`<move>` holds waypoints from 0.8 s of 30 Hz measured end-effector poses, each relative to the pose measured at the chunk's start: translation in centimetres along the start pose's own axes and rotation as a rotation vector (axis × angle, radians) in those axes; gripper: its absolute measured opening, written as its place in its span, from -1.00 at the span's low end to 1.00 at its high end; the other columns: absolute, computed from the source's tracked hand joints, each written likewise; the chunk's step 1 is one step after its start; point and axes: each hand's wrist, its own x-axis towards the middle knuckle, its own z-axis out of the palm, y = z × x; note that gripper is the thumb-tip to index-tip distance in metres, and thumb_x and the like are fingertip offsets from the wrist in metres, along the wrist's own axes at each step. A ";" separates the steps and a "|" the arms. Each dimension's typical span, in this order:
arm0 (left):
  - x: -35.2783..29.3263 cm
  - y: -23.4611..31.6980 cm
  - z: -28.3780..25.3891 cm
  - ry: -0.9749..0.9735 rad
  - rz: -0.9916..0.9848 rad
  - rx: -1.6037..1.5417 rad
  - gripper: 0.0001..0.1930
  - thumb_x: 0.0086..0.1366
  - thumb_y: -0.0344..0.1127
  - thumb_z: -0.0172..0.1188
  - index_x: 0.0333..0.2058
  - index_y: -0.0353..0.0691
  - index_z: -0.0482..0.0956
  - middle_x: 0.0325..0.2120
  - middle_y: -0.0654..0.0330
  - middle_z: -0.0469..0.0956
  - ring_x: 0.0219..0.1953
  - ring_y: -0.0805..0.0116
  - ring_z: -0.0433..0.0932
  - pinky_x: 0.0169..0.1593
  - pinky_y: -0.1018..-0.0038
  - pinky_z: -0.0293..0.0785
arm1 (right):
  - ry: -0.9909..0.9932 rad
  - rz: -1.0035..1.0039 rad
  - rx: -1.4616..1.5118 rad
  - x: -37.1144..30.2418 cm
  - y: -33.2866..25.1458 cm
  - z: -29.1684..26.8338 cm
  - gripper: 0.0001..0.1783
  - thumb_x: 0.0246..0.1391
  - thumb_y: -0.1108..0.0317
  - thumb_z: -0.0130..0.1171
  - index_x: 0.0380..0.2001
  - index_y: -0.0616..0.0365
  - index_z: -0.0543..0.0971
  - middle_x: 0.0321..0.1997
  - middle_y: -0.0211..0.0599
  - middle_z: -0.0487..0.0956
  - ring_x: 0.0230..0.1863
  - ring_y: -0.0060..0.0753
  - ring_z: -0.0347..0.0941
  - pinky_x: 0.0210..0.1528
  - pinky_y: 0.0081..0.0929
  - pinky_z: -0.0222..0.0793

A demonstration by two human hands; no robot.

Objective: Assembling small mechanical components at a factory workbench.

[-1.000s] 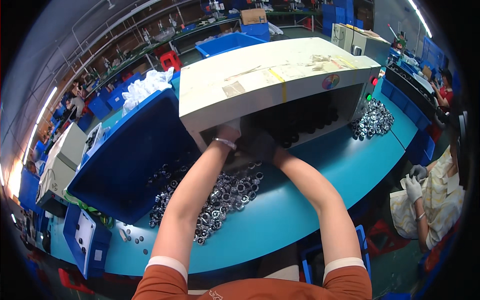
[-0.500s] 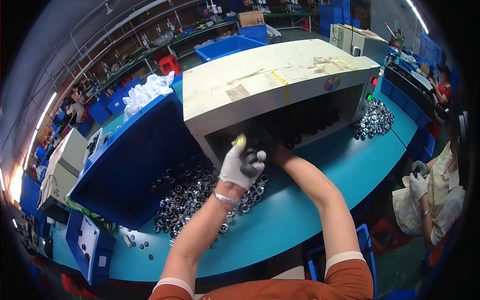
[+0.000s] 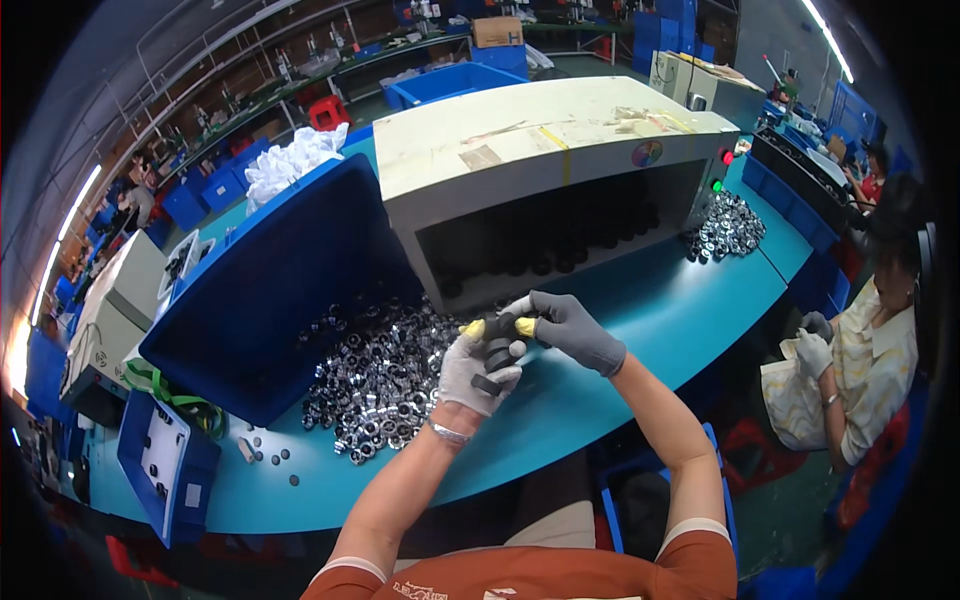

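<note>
My left hand point(image 3: 468, 376), in a white glove with a yellow thumb tip, is closed around small black round parts point(image 3: 499, 357). My right hand point(image 3: 580, 334), in a grey glove with a yellow-covered thumb tip, meets it from the right. Its fingers pinch a black part at the top of the left hand; the exact kind is too small to make out. Both hands are over the blue-green table point(image 3: 620, 385), beside a heap of shiny metal-and-black rings point(image 3: 385, 395). Behind them, a cream box-shaped machine point(image 3: 480, 185) has a dark opening with black round parts point(image 3: 540, 266) inside.
A big blue bin point(image 3: 262, 290) is tipped toward the heap at left. Nearer stands a smaller blue bin point(image 3: 195, 490), with loose black discs point(image 3: 285, 455) beside it. Another ring pile point(image 3: 728, 228) lies by the machine's right end. A co-worker point(image 3: 850, 350) sits at right.
My right hand has come out of the machine's opening and joined the left hand. My left hand has lowered slightly, and the view has shifted a little.
</note>
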 end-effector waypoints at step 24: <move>-4.6 -3.0 -4.0 0.053 0.010 -0.103 -0.63 0.49 -0.13 0.00 0.04 -0.31 0.49 -0.08 0.04 0.58 -0.28 0.34 0.56 -0.62 0.65 0.38 | 0.175 0.268 -0.231 -1.5 1.2 0.7 -0.76 0.16 0.37 0.18 -0.14 0.22 0.67 -0.25 -0.37 0.67 -0.26 -0.65 0.49 -0.18 -0.60 0.40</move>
